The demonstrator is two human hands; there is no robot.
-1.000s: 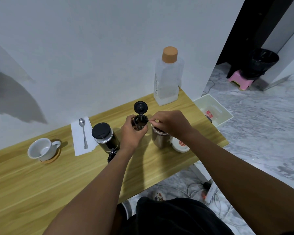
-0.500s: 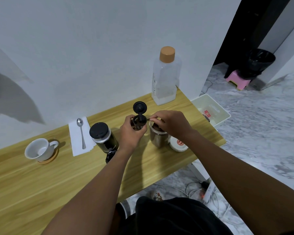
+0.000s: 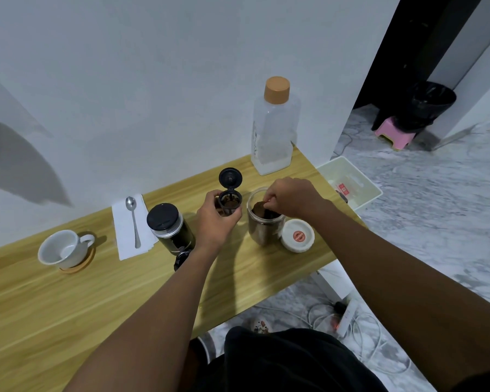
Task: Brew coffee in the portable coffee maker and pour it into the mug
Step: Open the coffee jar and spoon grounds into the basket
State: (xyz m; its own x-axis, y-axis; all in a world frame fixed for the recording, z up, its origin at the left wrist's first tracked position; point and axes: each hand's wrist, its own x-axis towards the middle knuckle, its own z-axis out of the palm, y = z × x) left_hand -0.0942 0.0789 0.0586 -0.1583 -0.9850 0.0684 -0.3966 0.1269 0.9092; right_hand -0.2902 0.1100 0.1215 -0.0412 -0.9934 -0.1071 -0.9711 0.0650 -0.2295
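Observation:
My left hand (image 3: 214, 219) grips a small black filter capsule (image 3: 230, 204) above the wooden table, its hinged lid (image 3: 230, 179) flipped up and brown grounds inside. My right hand (image 3: 290, 197) pinches a small scoop over the open coffee jar (image 3: 262, 226), fingertips at the jar's mouth; the scoop is mostly hidden. The black portable coffee maker (image 3: 169, 229) stands left of my left hand. A white mug (image 3: 63, 248) sits on a round wooden coaster at the left.
The jar's white lid (image 3: 297, 235) lies right of the jar. A clear water bottle (image 3: 275, 128) with an orange cap stands against the wall. A spoon (image 3: 133, 220) rests on a white napkin. A small black part (image 3: 181, 260) lies below the coffee maker. The table edge (image 3: 323, 264) is near.
My right hand has moved from the capsule's rim back down to the jar's mouth. The left hand still holds the capsule in about the same place.

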